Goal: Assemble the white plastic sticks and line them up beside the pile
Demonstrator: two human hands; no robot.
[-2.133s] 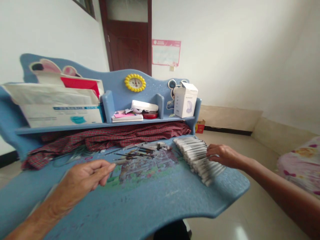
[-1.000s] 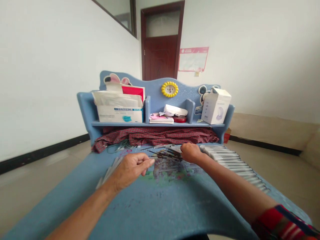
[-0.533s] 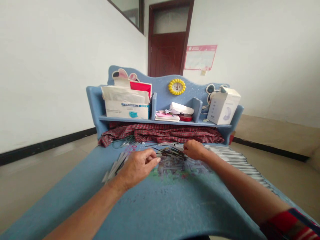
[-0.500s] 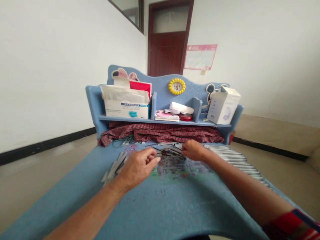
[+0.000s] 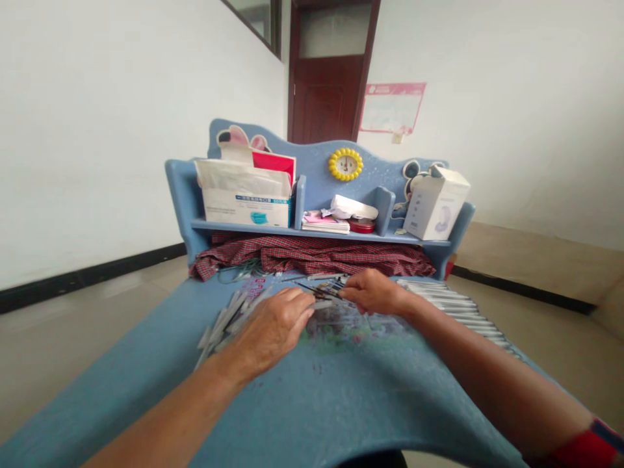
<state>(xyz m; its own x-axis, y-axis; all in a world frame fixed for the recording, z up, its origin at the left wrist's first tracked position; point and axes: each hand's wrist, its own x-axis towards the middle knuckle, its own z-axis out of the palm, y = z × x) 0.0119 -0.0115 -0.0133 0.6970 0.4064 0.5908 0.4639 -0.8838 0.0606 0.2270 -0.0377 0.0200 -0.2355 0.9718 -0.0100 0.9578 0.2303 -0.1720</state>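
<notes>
My left hand (image 5: 273,325) rests on the blue desk (image 5: 341,403), fingers drawn together with their tips at a pale tube; what it grips is hidden. My right hand (image 5: 373,292) is just to the right of it, fingers pinched at the loose pile of thin dark sticks (image 5: 322,288) in the middle of the desk. A heap of grey tubes (image 5: 227,320) lies beside my left hand. To the right of my right wrist, a long row of white tubes (image 5: 453,309) lies side by side.
A red checked cloth (image 5: 312,253) is bunched under the desk's shelf (image 5: 292,231). The shelf carries a mask box (image 5: 244,195), booklets, a red tin and a white carton (image 5: 436,203). A yellow clock (image 5: 345,164) sits on the backboard, a brown door behind.
My right hand left the row of white tubes and moved left to the dark sticks. My left hand slid forward toward it, and the view turned left and dipped.
</notes>
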